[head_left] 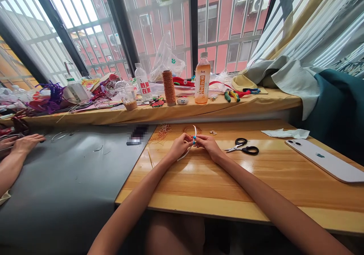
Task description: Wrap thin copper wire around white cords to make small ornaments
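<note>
My left hand [180, 147] and my right hand [209, 146] meet above the wooden table [204, 186], fingertips pinched together. Between them is a thin white strip [195, 129]; one end sticks up past the fingers and the other curves down below my left hand. Small bright blue spots show at the fingertips; I cannot tell whether they are nails or beads. Just behind the hands lies a loop of thin brown cord [185, 129]. Black-handled scissors [247, 150] rest open to the right of my right hand. Tangled copper-coloured thread [162, 132] lies to the left.
A phone [318, 154] and a white tissue [284, 133] lie at right. The sill holds a thread spool [168, 88], a tea bottle [202, 80], a plastic cup [129, 100] and pliers [231, 96]. Another person's hand [27, 143] rests on the grey table [85, 179].
</note>
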`<action>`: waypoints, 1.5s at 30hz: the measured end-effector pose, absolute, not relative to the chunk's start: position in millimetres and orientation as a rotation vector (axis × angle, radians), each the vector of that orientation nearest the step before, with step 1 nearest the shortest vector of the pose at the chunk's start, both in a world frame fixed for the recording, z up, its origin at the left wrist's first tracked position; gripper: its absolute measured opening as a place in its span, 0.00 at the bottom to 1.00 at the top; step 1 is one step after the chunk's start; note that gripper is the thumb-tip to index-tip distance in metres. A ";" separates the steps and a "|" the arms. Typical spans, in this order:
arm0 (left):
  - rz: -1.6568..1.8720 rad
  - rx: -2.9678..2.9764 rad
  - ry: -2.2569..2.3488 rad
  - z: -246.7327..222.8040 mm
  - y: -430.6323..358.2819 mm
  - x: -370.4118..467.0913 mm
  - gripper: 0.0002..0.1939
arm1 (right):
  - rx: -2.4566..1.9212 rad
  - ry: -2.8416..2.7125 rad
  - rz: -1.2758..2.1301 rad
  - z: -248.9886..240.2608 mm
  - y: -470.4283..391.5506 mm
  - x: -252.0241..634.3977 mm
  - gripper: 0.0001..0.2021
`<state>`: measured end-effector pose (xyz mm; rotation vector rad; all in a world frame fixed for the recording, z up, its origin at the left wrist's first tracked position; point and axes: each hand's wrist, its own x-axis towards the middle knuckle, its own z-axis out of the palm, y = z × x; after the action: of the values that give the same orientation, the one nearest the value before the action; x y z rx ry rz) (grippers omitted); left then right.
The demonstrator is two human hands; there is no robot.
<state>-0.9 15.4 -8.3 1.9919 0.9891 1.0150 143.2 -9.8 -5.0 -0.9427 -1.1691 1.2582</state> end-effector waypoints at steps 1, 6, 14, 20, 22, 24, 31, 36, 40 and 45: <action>1.025 1.984 0.990 -9.2 16.3 -0.4 0.09 | -0.949 -1.160 1.235 -4.8 -10.0 143.0 0.13; 0.944 1.950 1.001 -9.3 15.9 1.1 0.12 | -0.982 -1.111 1.137 -3.1 -11.1 143.7 0.12; 0.916 2.004 0.954 -3.0 12.1 0.0 0.12 | -0.996 -1.125 1.154 -3.6 -10.9 143.9 0.14; 0.909 2.050 0.889 -4.4 13.7 -0.9 0.11 | -0.977 -1.122 1.169 -2.2 -13.4 143.5 0.18; 0.927 2.079 0.886 -5.7 14.5 -1.3 0.12 | -0.983 -1.118 1.166 -2.8 -12.4 143.6 0.18; 0.953 2.117 0.892 -6.7 14.9 -1.6 0.12 | -1.007 -1.106 1.155 -3.9 -10.4 143.6 0.17; 1.075 2.195 1.021 -6.6 13.2 -1.3 0.11 | -1.113 -1.101 1.113 -8.3 -6.0 142.8 0.14; 1.096 2.315 1.133 -5.5 11.8 -1.9 0.09 | -1.147 -1.242 1.078 -8.4 -10.3 141.2 0.13; 1.019 2.526 1.206 -6.0 7.5 -1.8 0.10 | -1.167 -1.354 0.984 -8.7 -13.4 140.9 0.12; 0.913 2.705 1.268 -5.7 1.8 -1.7 0.13 | -1.174 -1.267 1.044 -10.7 -9.7 141.9 0.10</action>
<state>-1.7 1.8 -5.7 2.7048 1.2683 0.9127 141.9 -9.7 -10.7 -1.1744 -1.2670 1.0439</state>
